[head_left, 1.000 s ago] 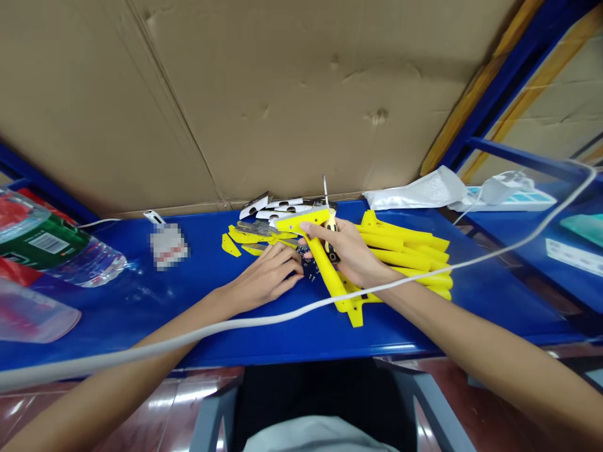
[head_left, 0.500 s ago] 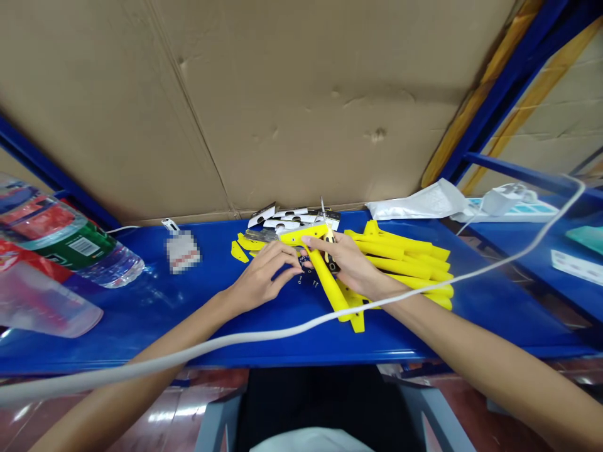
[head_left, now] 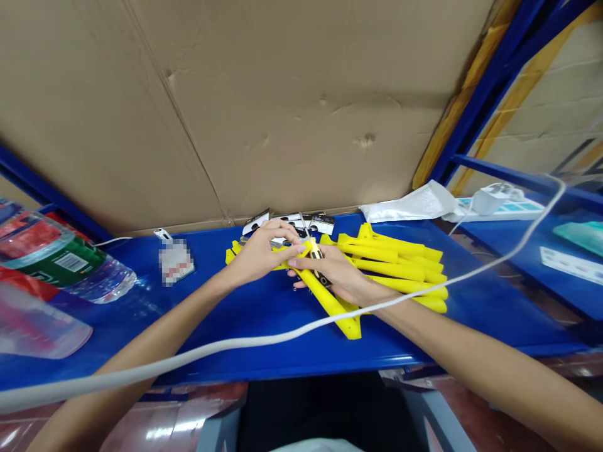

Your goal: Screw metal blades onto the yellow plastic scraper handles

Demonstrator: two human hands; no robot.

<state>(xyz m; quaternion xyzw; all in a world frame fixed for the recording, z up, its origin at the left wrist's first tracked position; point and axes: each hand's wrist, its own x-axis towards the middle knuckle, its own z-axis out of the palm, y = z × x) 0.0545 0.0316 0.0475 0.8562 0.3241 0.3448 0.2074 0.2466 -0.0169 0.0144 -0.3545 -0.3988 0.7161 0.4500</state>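
My right hand (head_left: pixel 332 269) is closed around a yellow plastic handle (head_left: pixel 330 302) and also keeps a yellow-and-black screwdriver (head_left: pixel 316 250) in its grip, the shaft pointing up and away. The handle slants, its wide head away from me and its long end toward the shelf's front edge. At that head, my left hand (head_left: pixel 264 251) has its thumb and fingers closed on the yellow plastic. Whether a small screw is between them is hidden. Small loose screws (head_left: pixel 295 289) lie on the blue surface beneath, partly covered by the hands.
Several more yellow handles (head_left: pixel 400 270) are piled on the right. Black-and-white card packets (head_left: pixel 323 223) lie behind the hands. A large bottle (head_left: pixel 80 251) and a translucent cup (head_left: pixel 47 323) are on the left. A white cable (head_left: pixel 264 339) crosses in front of my forearms.
My left hand has risen from beside the loose screws to the handle's head, and its fingers now cover much of it. My right hand still holds the handle and screwdriver. The view has shifted slightly.
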